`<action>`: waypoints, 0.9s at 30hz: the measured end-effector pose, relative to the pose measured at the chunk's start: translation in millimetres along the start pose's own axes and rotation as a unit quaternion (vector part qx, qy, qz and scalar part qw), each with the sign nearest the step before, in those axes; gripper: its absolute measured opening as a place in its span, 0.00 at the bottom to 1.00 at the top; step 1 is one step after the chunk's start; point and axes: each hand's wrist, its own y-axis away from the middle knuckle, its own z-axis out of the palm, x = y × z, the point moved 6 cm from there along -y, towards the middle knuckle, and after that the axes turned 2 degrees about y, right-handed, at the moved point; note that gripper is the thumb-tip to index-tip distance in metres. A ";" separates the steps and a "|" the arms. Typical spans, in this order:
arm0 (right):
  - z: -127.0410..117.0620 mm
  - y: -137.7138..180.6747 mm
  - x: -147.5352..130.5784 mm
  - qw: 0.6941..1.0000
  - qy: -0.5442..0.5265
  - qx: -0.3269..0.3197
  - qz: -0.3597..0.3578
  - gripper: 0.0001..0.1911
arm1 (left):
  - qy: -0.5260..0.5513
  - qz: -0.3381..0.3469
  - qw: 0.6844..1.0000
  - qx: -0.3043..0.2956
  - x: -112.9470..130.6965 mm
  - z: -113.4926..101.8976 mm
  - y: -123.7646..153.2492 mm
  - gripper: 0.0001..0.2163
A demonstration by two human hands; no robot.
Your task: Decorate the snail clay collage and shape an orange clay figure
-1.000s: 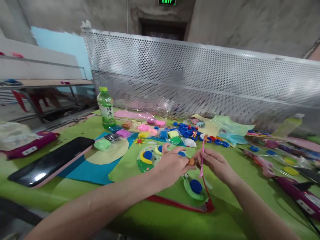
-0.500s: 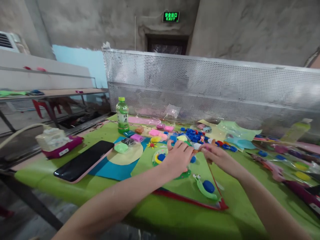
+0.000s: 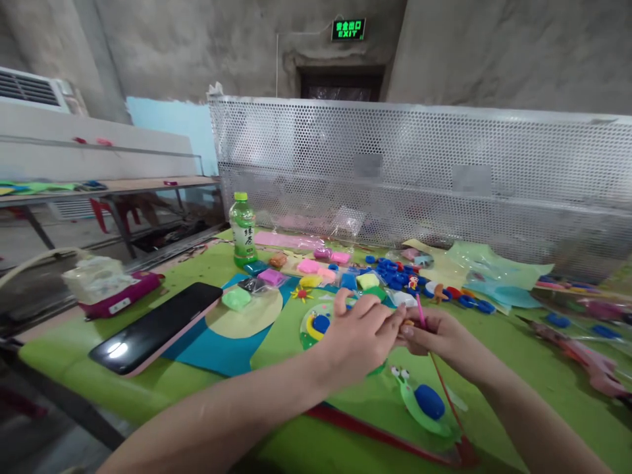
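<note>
My left hand (image 3: 363, 336) pinches a small orange clay piece (image 3: 407, 323) at its fingertips. My right hand (image 3: 444, 337) meets it there, closed around a thin pink modelling stick (image 3: 419, 309) that stands nearly upright. The orange clay piece is held between both hands above the green sheet (image 3: 281, 336), just behind the clay snail (image 3: 424, 403), with the black phone (image 3: 158, 326) well off to the left.
</note>
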 end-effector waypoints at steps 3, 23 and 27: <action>-1.1 -0.8 1.7 0.999 -0.042 -0.006 -0.012 0.19 | 0.035 -0.006 0.999 0.040 -4.0 -8.7 -1.1 0.09; 2.6 -4.5 4.3 0.999 -0.029 -0.013 -0.024 0.18 | 0.055 0.017 0.992 0.115 -4.9 -21.6 -2.5 0.08; 3.1 -4.7 1.0 0.999 -0.031 -0.011 -0.035 0.18 | 0.003 0.096 0.990 0.101 4.0 -16.7 1.0 0.06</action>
